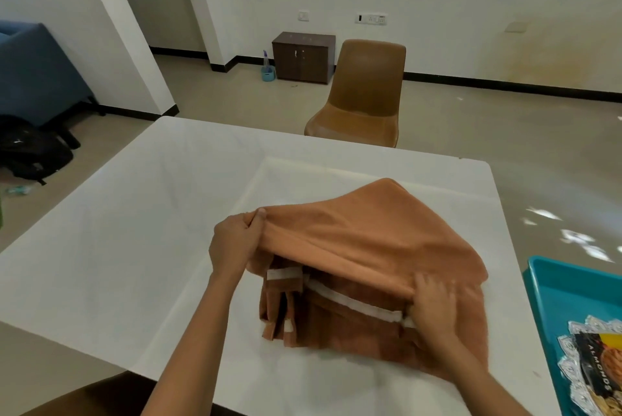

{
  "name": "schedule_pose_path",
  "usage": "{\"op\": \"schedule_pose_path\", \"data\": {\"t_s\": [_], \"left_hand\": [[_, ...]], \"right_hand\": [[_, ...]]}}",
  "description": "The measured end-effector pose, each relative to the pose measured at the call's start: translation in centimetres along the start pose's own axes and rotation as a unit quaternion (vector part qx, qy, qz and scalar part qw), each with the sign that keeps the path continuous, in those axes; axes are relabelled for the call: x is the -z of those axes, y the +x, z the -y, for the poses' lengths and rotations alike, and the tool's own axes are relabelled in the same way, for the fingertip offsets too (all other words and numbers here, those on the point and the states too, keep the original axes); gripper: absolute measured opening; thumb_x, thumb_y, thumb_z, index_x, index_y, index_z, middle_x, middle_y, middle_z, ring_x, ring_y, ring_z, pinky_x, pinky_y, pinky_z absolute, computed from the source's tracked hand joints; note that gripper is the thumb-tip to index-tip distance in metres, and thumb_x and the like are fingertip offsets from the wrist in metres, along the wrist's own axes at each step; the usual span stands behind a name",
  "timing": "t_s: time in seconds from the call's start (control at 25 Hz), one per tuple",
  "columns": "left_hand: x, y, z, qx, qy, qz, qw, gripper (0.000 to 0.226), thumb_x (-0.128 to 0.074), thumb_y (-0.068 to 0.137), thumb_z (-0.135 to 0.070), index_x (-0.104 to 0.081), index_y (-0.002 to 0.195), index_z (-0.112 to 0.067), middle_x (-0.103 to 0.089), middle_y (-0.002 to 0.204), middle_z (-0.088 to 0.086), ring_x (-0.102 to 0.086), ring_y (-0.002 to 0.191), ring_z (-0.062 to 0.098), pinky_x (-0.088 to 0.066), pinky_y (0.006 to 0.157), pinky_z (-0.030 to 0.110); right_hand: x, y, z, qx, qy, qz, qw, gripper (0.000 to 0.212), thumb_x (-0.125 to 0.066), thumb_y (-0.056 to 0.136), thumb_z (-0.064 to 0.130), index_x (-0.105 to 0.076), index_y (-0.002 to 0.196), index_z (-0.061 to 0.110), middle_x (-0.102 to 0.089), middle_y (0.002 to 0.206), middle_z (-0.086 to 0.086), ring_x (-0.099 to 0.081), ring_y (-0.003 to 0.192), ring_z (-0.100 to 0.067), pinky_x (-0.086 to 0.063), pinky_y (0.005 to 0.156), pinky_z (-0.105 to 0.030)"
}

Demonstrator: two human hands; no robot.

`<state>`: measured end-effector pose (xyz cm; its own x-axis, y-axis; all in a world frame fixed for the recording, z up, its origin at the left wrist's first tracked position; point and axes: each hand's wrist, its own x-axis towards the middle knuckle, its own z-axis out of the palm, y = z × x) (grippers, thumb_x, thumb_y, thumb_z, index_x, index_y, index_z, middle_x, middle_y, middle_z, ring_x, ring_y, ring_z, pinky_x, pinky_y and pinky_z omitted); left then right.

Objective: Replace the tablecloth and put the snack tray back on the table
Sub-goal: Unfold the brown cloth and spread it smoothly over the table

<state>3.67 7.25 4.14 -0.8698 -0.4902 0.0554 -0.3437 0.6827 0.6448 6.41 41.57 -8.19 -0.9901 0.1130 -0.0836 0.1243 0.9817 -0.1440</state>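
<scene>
Upper left of frame: blue sofa (37, 79) against the wall, black bag (32, 155) on the floor below it. White table (117, 247) fills the centre and lower left; its surface is bare on that side. Left hand (235, 240), centre frame, pinches the top fold of the orange cloth (367, 237) between thumb and fingers and holds that edge raised off the layers beneath. Cloth lies folded on the table, centre to centre right; the lifted layer arches upward, and white stripes show on the lower folds underneath. Upper centre, beyond the table: dark cabinet (303, 57) by the wall, a spray bottle (267, 69) just left of it, and a brown chair (363, 96) near the table's far edge. Right hand (434, 304), lower centre right, rests on the cloth with fingers curled over the same upper layer's near edge, gripping the fabric. Lower right edge of frame: teal tray (555, 301), partly cut off, holding a packet (595, 368) printed "ALMONDS" on a silver doily.
</scene>
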Motion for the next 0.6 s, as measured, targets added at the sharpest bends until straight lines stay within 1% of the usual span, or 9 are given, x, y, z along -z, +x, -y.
{"op": "schedule_pose_path", "data": {"t_s": [0.04, 0.08, 0.2, 0.32, 0.36, 0.4, 0.48, 0.52, 0.6], "left_hand": [[0.1, 0.2, -0.1, -0.006, -0.017, -0.028, 0.999, 0.045, -0.043, 0.094, -0.052, -0.074, 0.097, -0.019, -0.067, 0.084, 0.000, -0.054, 0.077, 0.014, -0.039, 0.064, 0.027], [0.2, 0.4, -0.1, -0.008, -0.022, -0.061, 0.998, 0.046, -0.043, 0.094, -0.052, -0.074, 0.093, -0.018, -0.066, 0.079, -0.001, -0.058, 0.076, 0.017, -0.039, 0.063, 0.027], [0.9, 1.3, 0.3, -0.010, 0.004, -0.140, 0.990, 0.046, -0.042, 0.094, -0.053, -0.071, 0.085, -0.018, -0.065, 0.074, 0.000, -0.060, 0.072, 0.024, -0.039, 0.061, 0.029], [1.1, 1.7, 1.0, -0.026, 0.017, -0.183, 0.983, 0.047, -0.040, 0.095, -0.054, -0.068, 0.081, -0.018, -0.056, 0.065, -0.003, -0.055, 0.064, 0.023, -0.036, 0.058, 0.029], [1.1, 1.8, 1.4, -0.019, 0.001, -0.189, 0.982, 0.048, -0.039, 0.095, -0.055, -0.067, 0.083, -0.018, -0.059, 0.068, -0.001, -0.057, 0.067, 0.025, -0.037, 0.060, 0.030], [1.1, 1.9, 1.9, -0.003, -0.016, -0.189, 0.982, 0.050, -0.037, 0.095, -0.056, -0.067, 0.086, -0.017, -0.064, 0.075, 0.003, -0.059, 0.072, 0.026, -0.039, 0.062, 0.032], [1.2, 2.4, 3.7, 0.039, -0.012, -0.174, 0.984, 0.054, -0.035, 0.094, -0.059, -0.068, 0.095, -0.016, -0.069, 0.092, 0.010, -0.061, 0.083, 0.032, -0.044, 0.069, 0.039], [1.4, 2.7, 4.9, 0.058, 0.006, -0.161, 0.985, 0.055, -0.034, 0.094, -0.059, -0.068, 0.099, -0.015, -0.068, 0.098, 0.013, -0.061, 0.090, 0.036, -0.046, 0.073, 0.043], [1.8, 3.1, 7.3, 0.093, 0.039, -0.125, 0.987, 0.051, -0.036, 0.095, -0.054, -0.067, 0.104, -0.015, -0.066, 0.105, 0.016, -0.059, 0.097, 0.041, -0.045, 0.078, 0.047]], "right_hand": [[0.8, 1.0, -1.3, -0.028, 0.009, -0.035, 0.999, 0.033, -0.051, 0.082, 0.009, -0.056, 0.114, 0.015, -0.060, 0.122, -0.011, -0.050, 0.118, -0.032, -0.017, 0.114, -0.054], [1.8, 2.0, -2.3, -0.064, 0.026, -0.071, 0.995, 0.029, -0.046, 0.087, 0.008, -0.057, 0.113, 0.013, -0.061, 0.120, -0.014, -0.051, 0.116, -0.034, -0.018, 0.114, -0.055], [4.5, 4.4, -5.1, -0.178, 0.056, -0.179, 0.966, 0.030, -0.043, 0.093, 0.009, -0.057, 0.119, 0.010, -0.059, 0.121, -0.020, -0.050, 0.114, -0.043, -0.021, 0.108, -0.055], [4.9, 4.5, -6.5, -0.214, 0.109, -0.225, 0.944, 0.037, -0.052, 0.086, 0.007, -0.055, 0.122, 0.012, -0.056, 0.123, -0.022, -0.050, 0.110, -0.047, -0.033, 0.097, -0.058], [4.2, 3.9, -6.7, -0.243, 0.152, -0.217, 0.933, 0.041, -0.055, 0.083, 0.008, -0.053, 0.124, 0.013, -0.055, 0.124, -0.022, -0.051, 0.109, -0.048, -0.037, 0.094, -0.059], [3.2, 3.3, -6.8, -0.299, 0.215, -0.195, 0.909, 0.044, -0.057, 0.081, 0.009, -0.051, 0.125, 0.013, -0.054, 0.125, -0.022, -0.051, 0.109, -0.047, -0.040, 0.093, -0.059], [0.1, 1.4, -6.9, -0.374, 0.316, -0.094, 0.867, 0.038, -0.057, 0.084, 0.011, -0.056, 0.122, 0.008, -0.058, 0.121, -0.023, -0.055, 0.106, -0.045, -0.045, 0.094, -0.056], [-1.3, 0.6, -7.0, -0.363, 0.339, -0.055, 0.866, 0.030, -0.055, 0.086, 0.010, -0.061, 0.115, 0.004, -0.063, 0.114, -0.023, -0.058, 0.101, -0.043, -0.048, 0.092, -0.055], [-2.4, -0.3, -7.6, -0.305, 0.358, -0.030, 0.882, 0.020, -0.051, 0.087, 0.006, -0.066, 0.100, 0.005, -0.067, 0.100, -0.021, -0.060, 0.088, -0.036, -0.052, 0.085, -0.053]]}}
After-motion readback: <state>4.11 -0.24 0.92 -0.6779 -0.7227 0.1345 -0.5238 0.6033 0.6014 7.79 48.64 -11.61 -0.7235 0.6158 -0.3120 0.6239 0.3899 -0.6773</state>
